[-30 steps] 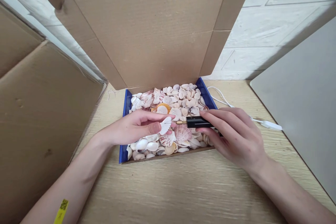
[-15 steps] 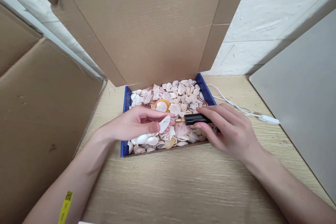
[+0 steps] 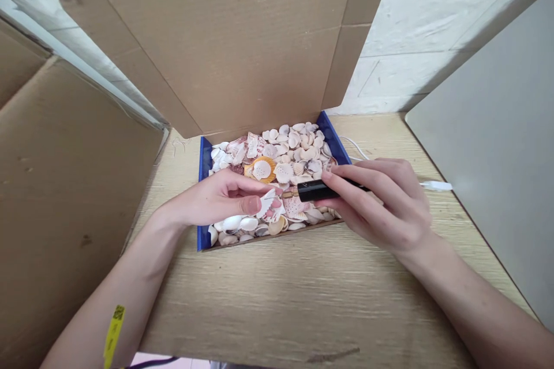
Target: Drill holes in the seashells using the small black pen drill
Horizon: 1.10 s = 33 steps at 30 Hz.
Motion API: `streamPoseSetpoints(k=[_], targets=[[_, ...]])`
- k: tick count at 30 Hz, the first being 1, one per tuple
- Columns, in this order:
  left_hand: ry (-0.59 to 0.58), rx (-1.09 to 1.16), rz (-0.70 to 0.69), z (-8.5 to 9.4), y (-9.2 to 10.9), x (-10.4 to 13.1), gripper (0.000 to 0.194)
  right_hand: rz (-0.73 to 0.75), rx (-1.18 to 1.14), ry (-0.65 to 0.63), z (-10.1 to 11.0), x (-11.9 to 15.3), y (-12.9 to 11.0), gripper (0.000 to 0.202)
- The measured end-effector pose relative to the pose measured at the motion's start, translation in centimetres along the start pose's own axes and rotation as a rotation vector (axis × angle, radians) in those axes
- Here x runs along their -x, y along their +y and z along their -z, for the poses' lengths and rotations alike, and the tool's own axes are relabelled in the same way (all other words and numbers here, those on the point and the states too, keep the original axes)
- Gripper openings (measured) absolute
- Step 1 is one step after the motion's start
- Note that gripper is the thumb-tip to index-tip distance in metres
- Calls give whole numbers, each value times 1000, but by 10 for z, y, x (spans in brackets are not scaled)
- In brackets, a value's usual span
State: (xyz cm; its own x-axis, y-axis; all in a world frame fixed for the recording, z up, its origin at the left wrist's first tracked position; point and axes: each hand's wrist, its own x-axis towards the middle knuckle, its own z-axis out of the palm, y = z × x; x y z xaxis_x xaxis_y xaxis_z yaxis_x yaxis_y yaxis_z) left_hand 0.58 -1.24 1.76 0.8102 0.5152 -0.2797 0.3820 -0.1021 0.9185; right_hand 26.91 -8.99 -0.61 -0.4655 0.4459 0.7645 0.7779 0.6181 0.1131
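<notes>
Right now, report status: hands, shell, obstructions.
Left hand pinching white shell. Right hand gripping black rotary tool, brass tip close to shell. Nothing visible between them; exact tip contact unclear.

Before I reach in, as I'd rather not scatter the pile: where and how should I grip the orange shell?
I'd pinch the orange shell by its rim, left and right, coming down from above. Its curved edge shows around the white, dotted shell lying over its middle, and the left hand is close on the near side.
</notes>
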Motion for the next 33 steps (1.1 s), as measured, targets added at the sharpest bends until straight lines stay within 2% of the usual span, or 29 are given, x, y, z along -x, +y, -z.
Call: streamPoseSetpoints(k=[5, 10, 13, 17, 20, 24, 27, 33], targets=[[-8, 23, -23, 4, -4, 3, 38, -151, -137, -174, -7, 3, 0, 31], [34, 57, -43, 6, -2, 3, 43, -220, -172, -257, -9, 4, -4, 23], [100, 50, 1, 3, -1, 1, 41, -211, -126, -211, -9, 5, -4, 25], [173, 44, 50, -3, -2, -3, 39, -119, -34, -96, -6, 4, 0, 36], [161, 54, 61, -5, -1, -4, 38, -48, 6, -25, -2, 1, 0, 40], [141, 112, 51, -5, 1, -2, 34, -18, 30, 30, 2, -2, -1, 35], [133, 178, 40, -2, 0, 0, 37, -64, -9, 21, 0, -1, -1, 35], [73, 213, -19, 5, -2, 2, 47, -203, -131, -130, -7, 2, -6, 34]])
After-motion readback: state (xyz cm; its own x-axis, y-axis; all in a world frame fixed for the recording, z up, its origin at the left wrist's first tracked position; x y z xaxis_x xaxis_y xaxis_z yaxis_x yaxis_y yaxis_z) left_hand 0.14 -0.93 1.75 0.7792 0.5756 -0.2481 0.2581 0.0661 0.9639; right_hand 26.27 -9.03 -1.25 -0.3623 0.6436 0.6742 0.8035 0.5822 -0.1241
